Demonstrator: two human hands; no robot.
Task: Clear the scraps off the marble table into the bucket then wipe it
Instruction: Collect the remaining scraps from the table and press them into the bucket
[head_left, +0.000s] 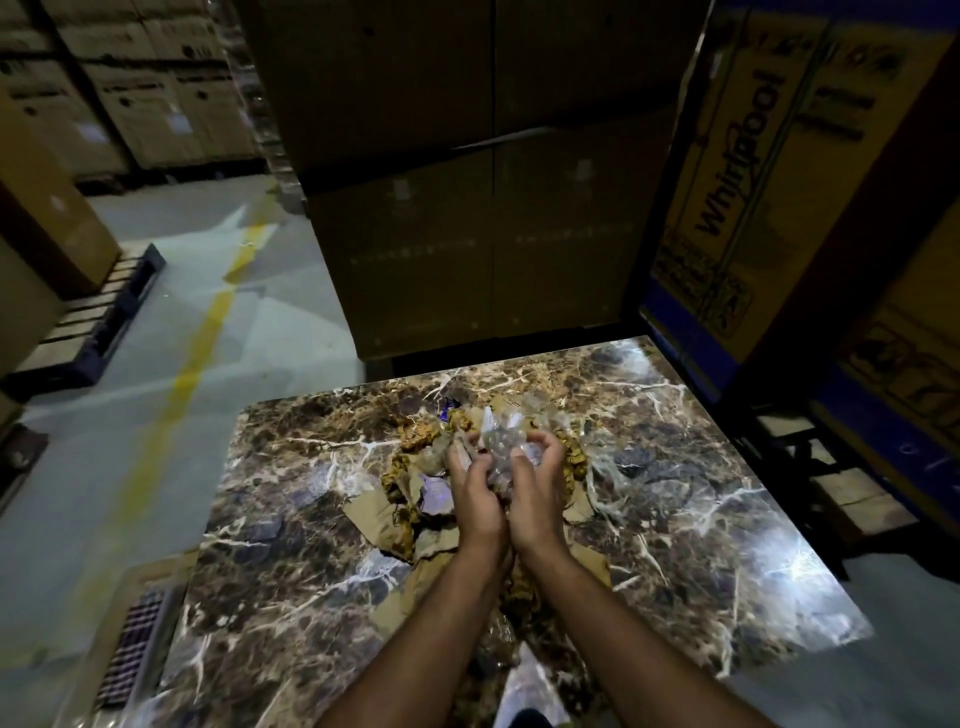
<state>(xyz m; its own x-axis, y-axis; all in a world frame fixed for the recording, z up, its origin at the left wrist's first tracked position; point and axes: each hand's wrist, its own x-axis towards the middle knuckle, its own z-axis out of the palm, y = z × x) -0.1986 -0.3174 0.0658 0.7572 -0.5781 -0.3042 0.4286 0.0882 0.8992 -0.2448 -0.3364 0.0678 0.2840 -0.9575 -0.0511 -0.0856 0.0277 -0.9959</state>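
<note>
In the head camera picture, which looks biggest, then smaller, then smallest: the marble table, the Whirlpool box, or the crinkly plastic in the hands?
1. Marble table: fills most of the lower picture.
2. Whirlpool box: cut off by the picture's edge, so its real size is unsure.
3. Crinkly plastic: smallest, gripped between the left hand and right hand.

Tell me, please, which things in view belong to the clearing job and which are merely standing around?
Job:
marble table
crumpled clear plastic, held in both hands: left hand, right hand
cardboard scraps

Standing around:
Whirlpool carton
stacked brown boxes
pallet
</note>
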